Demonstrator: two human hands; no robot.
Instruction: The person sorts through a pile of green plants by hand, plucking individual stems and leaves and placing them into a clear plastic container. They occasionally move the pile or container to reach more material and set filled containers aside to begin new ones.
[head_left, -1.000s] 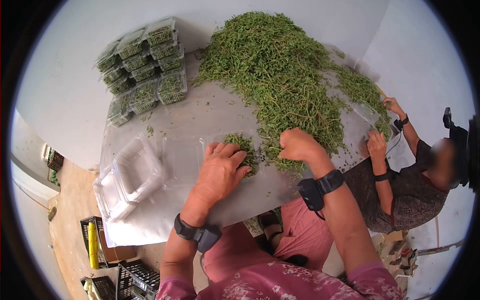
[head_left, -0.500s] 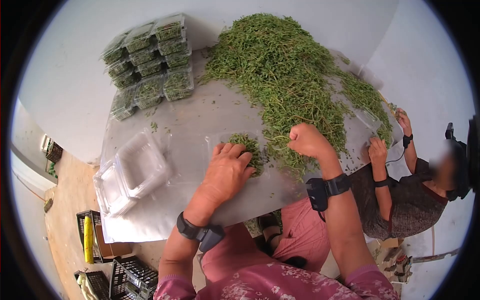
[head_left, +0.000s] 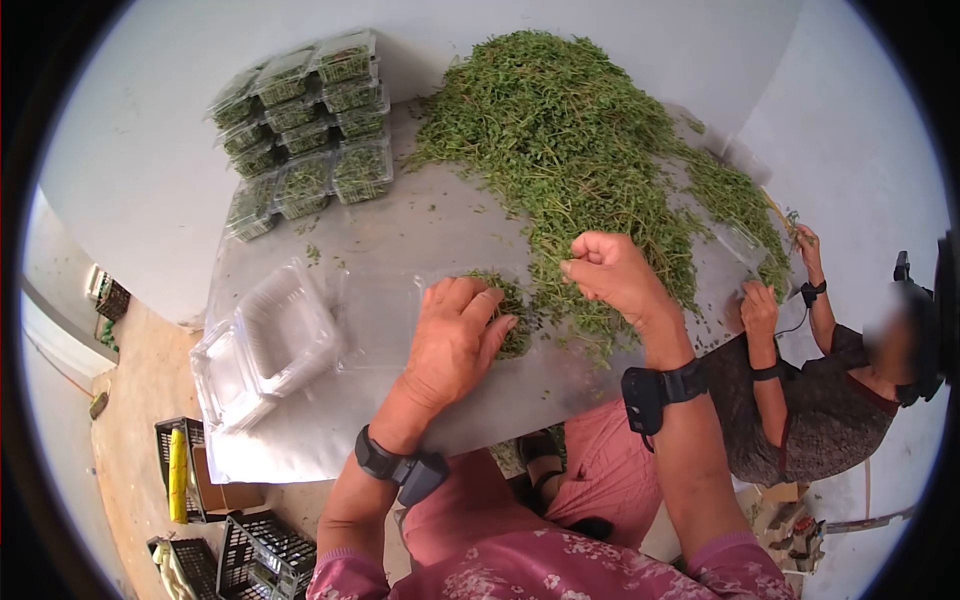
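Note:
My left hand [head_left: 455,338] rests over green leafy sprigs [head_left: 512,318] in a clear plastic clamshell box [head_left: 382,312], whose see-through lid lies open flat to the left. Its fingers lie stretched over the greens, thumb apart, hiding much of the box. My right hand [head_left: 622,278] hovers at the near edge of a large heap of the same greens [head_left: 560,130]. Thumb and fingers are pinched together there; whatever sits between them, if anything, is too small to make out.
Nested clear boxes [head_left: 285,330] stand at the left. Filled, closed boxes [head_left: 305,185] are stacked at the back left. At right, another person [head_left: 815,400] handles greens at the table edge. Black crates [head_left: 262,560] sit on the floor below left.
My right hand has lifted slightly from the heap's near edge, turning so the thumb shows. My left hand has shifted a little on the greens, with its thumb more spread.

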